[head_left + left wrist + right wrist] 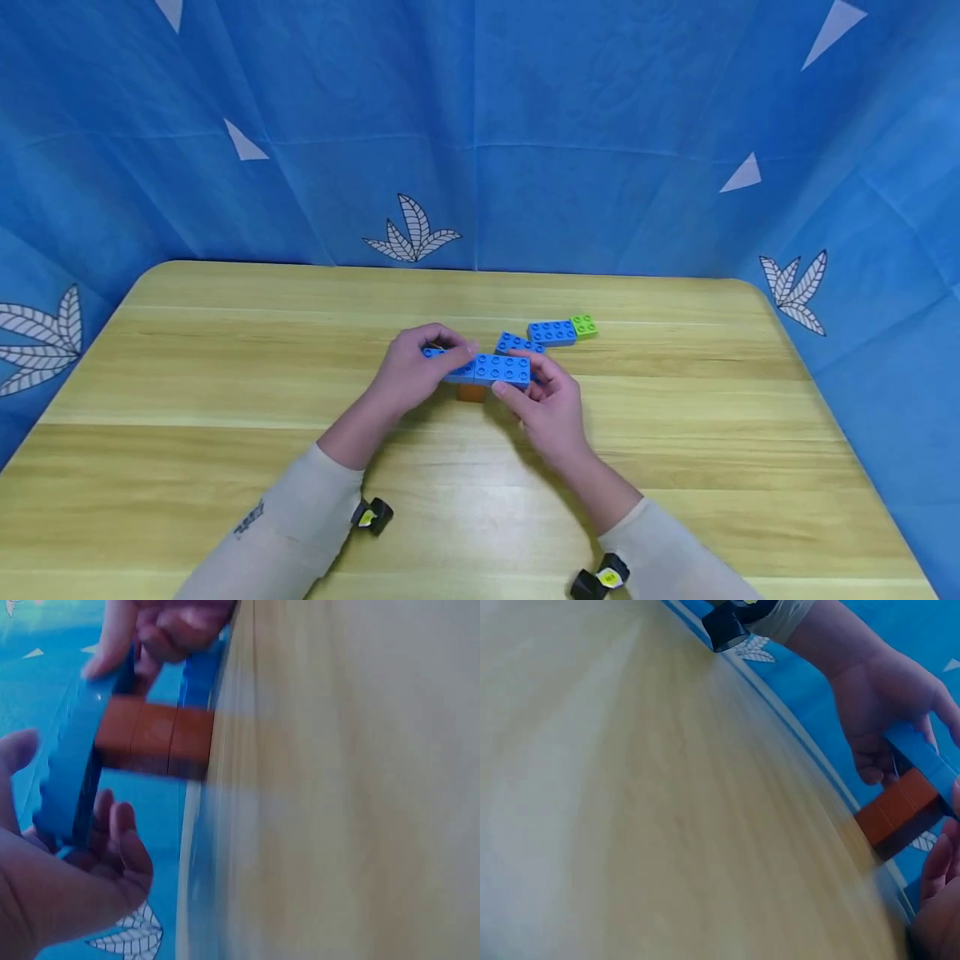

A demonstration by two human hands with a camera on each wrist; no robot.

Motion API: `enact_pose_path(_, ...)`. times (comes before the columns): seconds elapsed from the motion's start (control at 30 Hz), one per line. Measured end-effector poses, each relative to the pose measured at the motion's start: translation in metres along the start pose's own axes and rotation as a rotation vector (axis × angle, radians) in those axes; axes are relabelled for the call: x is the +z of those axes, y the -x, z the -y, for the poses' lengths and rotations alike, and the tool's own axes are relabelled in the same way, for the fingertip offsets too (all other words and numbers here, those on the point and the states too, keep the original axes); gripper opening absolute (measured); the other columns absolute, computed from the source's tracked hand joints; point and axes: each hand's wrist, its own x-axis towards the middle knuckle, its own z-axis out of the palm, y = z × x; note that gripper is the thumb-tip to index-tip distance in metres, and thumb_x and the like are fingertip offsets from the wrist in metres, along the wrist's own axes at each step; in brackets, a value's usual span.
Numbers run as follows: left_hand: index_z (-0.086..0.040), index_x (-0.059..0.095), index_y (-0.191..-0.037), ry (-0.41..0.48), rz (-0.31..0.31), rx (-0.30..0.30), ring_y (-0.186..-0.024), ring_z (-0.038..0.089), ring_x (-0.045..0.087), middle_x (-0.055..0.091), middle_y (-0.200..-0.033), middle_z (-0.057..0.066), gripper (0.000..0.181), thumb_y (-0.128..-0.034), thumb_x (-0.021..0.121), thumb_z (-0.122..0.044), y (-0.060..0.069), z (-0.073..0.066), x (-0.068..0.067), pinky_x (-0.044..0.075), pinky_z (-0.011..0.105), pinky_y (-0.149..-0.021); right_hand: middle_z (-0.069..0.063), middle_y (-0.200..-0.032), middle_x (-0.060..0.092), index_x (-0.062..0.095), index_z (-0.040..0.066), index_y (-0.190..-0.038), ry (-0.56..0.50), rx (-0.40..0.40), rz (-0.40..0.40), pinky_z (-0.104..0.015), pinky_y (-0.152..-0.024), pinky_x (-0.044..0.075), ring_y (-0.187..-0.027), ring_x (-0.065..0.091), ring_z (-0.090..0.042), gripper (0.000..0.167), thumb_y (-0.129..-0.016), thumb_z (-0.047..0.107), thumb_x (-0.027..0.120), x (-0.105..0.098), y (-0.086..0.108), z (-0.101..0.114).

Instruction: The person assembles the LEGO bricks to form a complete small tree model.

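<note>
Two blue toy building bricks (503,369) lie end to end in a row on top of a stack of orange-brown bricks (471,393). In the left wrist view the stack (156,737) stands on the table under the row's middle. My left hand (408,373) grips the left end of the row, thumb and fingers on either side of the blue brick (71,776). At the other end, my right hand (553,410) pinches the right blue brick between thumb and fingers. The right wrist view shows the stack's side (900,806), with my right hand partly cut off.
Behind the row lies another blue brick (517,342), partly hidden. Farther back, a blue brick (552,333) sits beside a small green brick (584,326). The wooden table (225,367) ends at a blue patterned cloth (570,167).
</note>
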Motion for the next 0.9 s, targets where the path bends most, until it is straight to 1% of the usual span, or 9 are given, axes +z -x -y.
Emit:
enact_pose_path(0.13,0.0,0.069,-0.113,0.123,0.037,-0.018,-0.101,0.029,0.058,0.065,-0.111,0.015,0.038,-0.102,0.057,-0.034,-0.017,0.003,-0.013,0.045,0.042,-0.091,-0.02,-0.106,0.068,0.062,-0.006,-0.125,0.041,0.01,0.02,-0.017,-0.051,0.043,-0.068,0.058,-0.014,0.041,-0.085,-0.008,0.074,-0.009,-0.003,0.0)
enact_pose_path(0.2,0.0,0.068,-0.116,0.137,0.06,-0.03,-0.1,0.03,0.061,0.065,-0.111,0.017,0.034,-0.1029,0.056,-0.028,-0.028,0.008,-0.017,0.047,0.042,-0.091,-0.019,-0.107,0.068,0.064,-0.004,-0.123,0.05,0.018,0.02,-0.018,-0.054,0.046,-0.072,0.06,-0.016,0.04,-0.085,-0.008,0.075,-0.013,-0.003,0.002)
enact_pose_path(0.3,-0.004,0.068,-0.118,0.041,0.109,-0.009,-0.097,0.029,0.062,0.065,-0.112,0.011,0.027,-0.0996,0.063,-0.022,-0.044,0.014,-0.018,0.051,0.04,-0.085,-0.018,-0.106,0.069,0.066,-0.003,-0.122,0.065,0.022,0.012,-0.019,-0.057,0.048,-0.074,0.061,-0.018,0.038,-0.085,-0.007,0.076,-0.018,-0.003,0.004)
enact_pose_path(0.4,-0.009,0.069,-0.122,-0.046,0.175,0.025,-0.098,0.025,0.061,0.065,-0.116,0.004,0.029,-0.0955,0.07,-0.021,-0.056,0.016,-0.016,0.052,0.038,-0.083,-0.017,-0.105,0.069,0.066,-0.002,-0.12,0.064,0.02,0.009,-0.02,-0.061,0.05,-0.076,0.061,-0.018,0.037,-0.085,-0.007,0.076,-0.02,-0.003,0.005)
enact_pose_path(0.47,-0.01,0.068,-0.126,-0.017,0.227,0.015,-0.1,0.024,0.062,0.063,-0.122,0.002,0.034,-0.0944,0.071,-0.022,-0.064,0.016,-0.015,0.052,0.038,-0.086,-0.017,-0.105,0.069,0.066,-0.003,-0.12,0.057,0.014,0.014,-0.021,-0.063,0.051,-0.077,0.062,-0.018,0.036,-0.085,-0.007,0.075,-0.02,-0.003,0.005)
enact_pose_path(0.6,-0.012,0.065,-0.131,0.064,0.3,-0.053,-0.101,0.027,0.065,0.062,-0.124,0.003,0.04,-0.0929,0.073,-0.022,-0.079,0.017,-0.015,0.052,0.041,-0.085,-0.016,-0.105,0.068,0.065,-0.005,-0.12,0.033,0.007,0.03,-0.023,-0.066,0.054,-0.08,0.063,-0.019,0.035,-0.086,-0.007,0.074,-0.021,-0.003,0.003)
enact_pose_path(0.67,-0.013,0.066,-0.131,0.027,0.33,-0.056,-0.103,0.025,0.063,0.063,-0.124,0.001,0.042,-0.0908,0.076,-0.021,-0.085,0.018,-0.013,0.052,0.042,-0.084,-0.016,-0.105,0.069,0.065,-0.005,-0.12,0.026,0.007,0.035,-0.024,-0.067,0.054,-0.08,0.064,-0.019,0.036,-0.086,-0.007,0.074,-0.021,-0.003,0.003)
enact_pose_path(0.8,-0.014,0.068,-0.128,-0.067,0.386,0.019,-0.113,0.019,0.057,0.066,-0.122,-0.003,0.045,-0.085,0.082,-0.018,-0.096,0.02,-0.006,0.049,0.04,-0.089,-0.016,-0.105,0.069,0.065,-0.005,-0.12,0.019,0.005,0.024,-0.025,-0.067,0.055,-0.08,0.065,-0.019,0.036,-0.085,-0.009,0.074,-0.022,-0.003,0.003)
enact_pose_path(0.9,-0.013,0.07,-0.125,-0.102,0.42,0.061,-0.112,0.019,0.058,0.068,-0.119,-0.004,0.046,-0.0812,0.085,-0.013,-0.101,0.019,0.0,0.048,0.038,-0.092,-0.016,-0.106,0.069,0.065,-0.006,-0.119,0.016,0.005,0.018,-0.026,-0.069,0.056,-0.082,0.066,-0.02,0.036,-0.085,-0.01,0.074,-0.022,-0.003,0.003)
